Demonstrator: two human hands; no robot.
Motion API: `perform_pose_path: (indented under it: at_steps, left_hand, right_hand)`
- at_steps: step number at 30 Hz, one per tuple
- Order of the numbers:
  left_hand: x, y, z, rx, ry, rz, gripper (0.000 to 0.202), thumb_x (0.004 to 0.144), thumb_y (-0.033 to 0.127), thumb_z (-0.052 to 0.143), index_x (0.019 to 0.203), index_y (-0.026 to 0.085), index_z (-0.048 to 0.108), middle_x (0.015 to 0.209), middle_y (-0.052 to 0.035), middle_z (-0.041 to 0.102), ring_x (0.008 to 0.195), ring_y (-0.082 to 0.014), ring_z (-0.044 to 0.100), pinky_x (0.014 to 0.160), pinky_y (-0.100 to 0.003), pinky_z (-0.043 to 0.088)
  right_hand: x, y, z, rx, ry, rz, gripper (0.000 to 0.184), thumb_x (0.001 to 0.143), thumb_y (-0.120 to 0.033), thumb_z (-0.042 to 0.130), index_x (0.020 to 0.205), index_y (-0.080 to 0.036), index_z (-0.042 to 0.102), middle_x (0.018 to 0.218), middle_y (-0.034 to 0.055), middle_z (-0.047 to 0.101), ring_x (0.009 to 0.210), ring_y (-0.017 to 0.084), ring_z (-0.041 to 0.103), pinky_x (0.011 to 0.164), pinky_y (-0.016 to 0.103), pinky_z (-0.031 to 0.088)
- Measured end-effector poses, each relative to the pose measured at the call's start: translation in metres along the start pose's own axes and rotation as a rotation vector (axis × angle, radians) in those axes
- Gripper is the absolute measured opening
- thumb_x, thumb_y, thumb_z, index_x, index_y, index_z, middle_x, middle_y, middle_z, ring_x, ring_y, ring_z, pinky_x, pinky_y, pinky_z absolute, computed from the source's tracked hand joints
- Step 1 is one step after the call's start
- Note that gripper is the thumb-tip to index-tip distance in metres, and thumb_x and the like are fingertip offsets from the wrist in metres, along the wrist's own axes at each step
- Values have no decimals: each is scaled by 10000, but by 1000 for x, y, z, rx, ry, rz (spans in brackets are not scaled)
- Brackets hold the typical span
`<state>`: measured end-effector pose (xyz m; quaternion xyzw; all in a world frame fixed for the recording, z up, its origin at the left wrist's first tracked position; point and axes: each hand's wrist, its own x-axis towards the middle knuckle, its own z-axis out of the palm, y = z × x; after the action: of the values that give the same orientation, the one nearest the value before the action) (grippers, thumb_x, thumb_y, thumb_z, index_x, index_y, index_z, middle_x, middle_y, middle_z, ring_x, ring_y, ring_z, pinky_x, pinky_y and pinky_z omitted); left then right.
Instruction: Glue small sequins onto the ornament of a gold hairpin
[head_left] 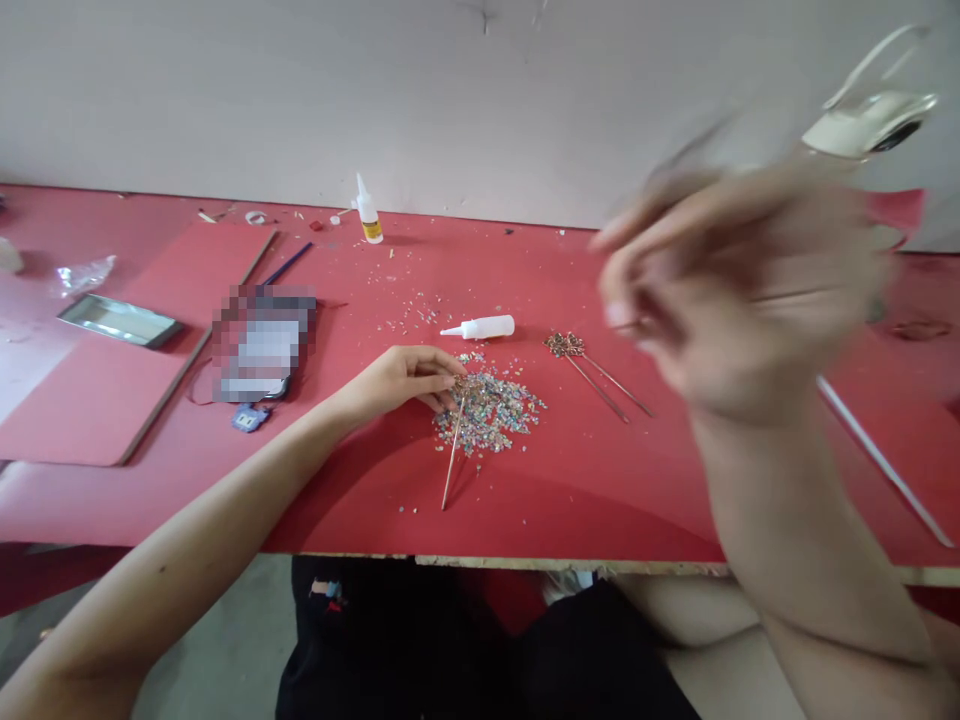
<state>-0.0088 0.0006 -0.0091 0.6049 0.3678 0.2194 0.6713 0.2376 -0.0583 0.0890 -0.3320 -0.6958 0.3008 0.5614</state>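
Observation:
My left hand (409, 378) rests on the red table (570, 490), its fingertips pinching the ornate top of a thin metal hair stick (454, 452) that lies across a pile of small coloured chips (489, 410). My right hand (739, 290) is raised close to the camera and smeared by motion; its fingers look curled, and what they hold cannot be made out. Two more hair sticks (596, 372) lie to the right of the pile. A small white glue bottle (480, 327) lies on its side just behind the pile.
An upright glue bottle (368, 213) stands at the back. A red board (127, 345) with a shiny metal tray (118, 320) lies at the left, a blurred-out phone-like object (262, 343) beside it. A thin white rod (881, 462) lies at the right.

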Motion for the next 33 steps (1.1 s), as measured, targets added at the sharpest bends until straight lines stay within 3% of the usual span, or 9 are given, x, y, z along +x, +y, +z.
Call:
perform_pose_path:
  at_steps: [1,3,6,10,14,21,26,33]
  left_hand:
    - [-1,1,0,-2,2,-1,202,820,208,641,976,80,637,791,-69,706,684,-126,687,676,-261,574]
    - [-2,4,1,-6,-5,-4,197,829,204,631,986,83,633,797,-67,704,686,-123,687,675,-257,572]
    - [-2,7,2,-2,-17,-9,177,843,178,608,992,84,626,777,-58,698,682,-121,687,678,-253,568]
    - [-2,6,2,-19,-17,-10,185,843,156,594,1009,76,619,752,-52,691,681,-123,686,662,-248,569]
    - [-1,5,2,-42,-9,-8,186,838,148,597,1009,78,616,751,-45,689,682,-120,685,647,-237,569]
    - [-2,6,3,5,11,-35,189,847,143,582,1015,63,616,764,-66,699,690,-138,693,677,-268,578]
    - [-2,4,3,5,12,-17,185,847,161,593,1009,79,622,771,-56,700,681,-123,688,669,-250,576]
    - [-2,3,4,25,5,-1,168,841,179,605,983,90,620,780,-42,685,684,-123,690,659,-240,572]
  right_hand:
    - [2,12,10,-27,-38,-24,63,900,-185,550,924,-226,591,1006,4,633,599,66,544,506,251,428]
    - [-1,37,25,-120,-187,58,141,908,-179,525,1031,-242,556,969,-1,647,617,76,559,556,252,458]
    - [-18,69,37,-299,-382,187,304,904,-197,520,1201,-259,503,1050,28,648,898,149,629,701,277,495]
    - [-36,89,38,-473,-385,92,147,923,-244,506,1042,-243,593,967,20,657,824,137,619,722,288,479]
    - [-41,95,37,-468,-419,-50,141,920,-233,529,1032,-246,614,957,29,626,845,136,604,711,277,477]
    - [-49,97,36,-503,-361,-138,173,909,-197,544,1048,-252,630,974,42,582,833,133,589,708,282,484]
    - [-57,94,40,-458,-320,-73,211,903,-212,564,1105,-246,611,977,45,596,838,134,592,703,276,490]
    - [-62,93,37,-444,-297,3,117,900,-228,569,996,-242,635,954,26,610,734,110,562,662,266,476]
